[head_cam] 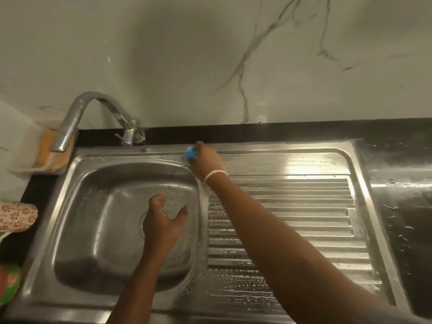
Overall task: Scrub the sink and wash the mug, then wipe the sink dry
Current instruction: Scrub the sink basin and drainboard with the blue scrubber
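Left hand point(161, 220) open with fingers spread above the steel sink point(98, 230) basin, soapy ribbed drainboard point(292, 218) to its right, right hand point(205, 160) gripping a blue scrubber point(191, 154) on the sink's back rim, faucet point(93, 118) behind, no mug visible

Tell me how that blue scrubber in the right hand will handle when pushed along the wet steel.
The blue scrubber looks bunched in the right hand, so probably soft and squashy. Suds on the drainboard suggest it will glide easily. Likely light.
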`<state>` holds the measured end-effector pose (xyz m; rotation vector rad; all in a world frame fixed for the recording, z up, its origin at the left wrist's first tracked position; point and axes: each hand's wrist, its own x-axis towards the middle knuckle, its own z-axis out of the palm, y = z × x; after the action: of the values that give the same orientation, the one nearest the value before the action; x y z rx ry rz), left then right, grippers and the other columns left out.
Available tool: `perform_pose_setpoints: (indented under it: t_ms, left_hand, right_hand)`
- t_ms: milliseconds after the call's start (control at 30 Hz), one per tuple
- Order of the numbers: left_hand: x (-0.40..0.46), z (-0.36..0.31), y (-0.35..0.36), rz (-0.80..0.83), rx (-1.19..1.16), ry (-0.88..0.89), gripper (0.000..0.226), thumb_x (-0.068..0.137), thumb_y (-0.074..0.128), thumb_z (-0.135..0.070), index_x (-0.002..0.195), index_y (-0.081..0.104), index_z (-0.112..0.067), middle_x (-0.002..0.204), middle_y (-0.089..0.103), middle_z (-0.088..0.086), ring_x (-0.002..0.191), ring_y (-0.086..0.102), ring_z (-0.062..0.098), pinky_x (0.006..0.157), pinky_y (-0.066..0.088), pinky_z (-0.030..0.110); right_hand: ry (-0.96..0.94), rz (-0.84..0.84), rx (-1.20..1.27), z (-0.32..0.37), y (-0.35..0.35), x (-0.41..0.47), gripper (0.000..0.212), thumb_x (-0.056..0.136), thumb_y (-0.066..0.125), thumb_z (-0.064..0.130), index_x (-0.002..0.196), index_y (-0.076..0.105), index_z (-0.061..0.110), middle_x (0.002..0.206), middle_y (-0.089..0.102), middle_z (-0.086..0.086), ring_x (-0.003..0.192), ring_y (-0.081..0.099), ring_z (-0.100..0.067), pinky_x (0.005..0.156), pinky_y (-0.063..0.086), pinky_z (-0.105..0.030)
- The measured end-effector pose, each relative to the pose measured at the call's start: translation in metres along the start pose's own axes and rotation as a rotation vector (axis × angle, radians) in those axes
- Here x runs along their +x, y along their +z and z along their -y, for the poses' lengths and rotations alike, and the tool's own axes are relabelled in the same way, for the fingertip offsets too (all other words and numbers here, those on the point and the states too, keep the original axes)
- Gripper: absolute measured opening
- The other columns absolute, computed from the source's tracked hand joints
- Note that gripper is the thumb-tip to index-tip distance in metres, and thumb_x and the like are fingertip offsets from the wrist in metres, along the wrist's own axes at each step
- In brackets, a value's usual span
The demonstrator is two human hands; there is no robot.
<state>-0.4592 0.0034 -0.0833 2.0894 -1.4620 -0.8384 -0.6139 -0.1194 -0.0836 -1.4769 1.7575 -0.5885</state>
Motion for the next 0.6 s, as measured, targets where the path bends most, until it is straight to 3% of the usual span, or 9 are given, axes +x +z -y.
perform_pose_setpoints:
  t_ms: [167, 300, 400, 600]
  left_hand:
    - [-0.001, -0.006, 0.025, 0.068, -0.028, 0.033, 0.062, 0.074, 0.082, -0.037, 0.123, 0.048, -0.017, 0.124, 0.057, -0.002, 0.113, 0.055, 0.016, 0.094, 0.042, 0.032]
    - [-0.011, -0.014, 0.038, 0.129, -0.045, 0.112, 0.062, 0.071, 0.083, -0.039, 0.119, 0.048, -0.022, 0.123, 0.060, 0.002, 0.114, 0.057, 0.023, 0.095, 0.046, 0.039]
    - [-0.022, -0.021, 0.035, 0.151, -0.053, 0.143, 0.062, 0.072, 0.082, -0.039, 0.120, 0.048, -0.020, 0.125, 0.059, 0.002, 0.116, 0.056, 0.021, 0.097, 0.045, 0.038]
    - [-0.032, -0.018, 0.026, 0.153, -0.044, 0.124, 0.065, 0.076, 0.079, -0.041, 0.126, 0.046, -0.017, 0.131, 0.056, 0.004, 0.120, 0.054, 0.023, 0.093, 0.043, 0.034]
  right_hand:
    - [0.270, -0.309, 0.086, -0.110, -0.116, -0.040, 0.026, 0.088, 0.071, 0.018, 0.112, 0.063, 0.009, 0.095, 0.062, -0.004, 0.083, 0.058, -0.018, 0.074, 0.041, -0.022]
    - [0.473, -0.596, 0.055, -0.188, -0.209, -0.079, 0.030, 0.087, 0.070, 0.016, 0.113, 0.063, 0.003, 0.109, 0.067, -0.015, 0.087, 0.059, -0.025, 0.077, 0.042, -0.024]
    - [0.523, -0.555, 0.068, -0.208, -0.237, -0.099, 0.035, 0.088, 0.070, 0.015, 0.119, 0.064, 0.000, 0.107, 0.067, -0.012, 0.086, 0.059, -0.021, 0.077, 0.042, -0.022]
    - [0.533, -0.577, 0.058, -0.223, -0.205, -0.182, 0.027, 0.085, 0.074, 0.019, 0.106, 0.068, 0.002, 0.095, 0.069, -0.010, 0.084, 0.063, -0.023, 0.073, 0.045, -0.028]
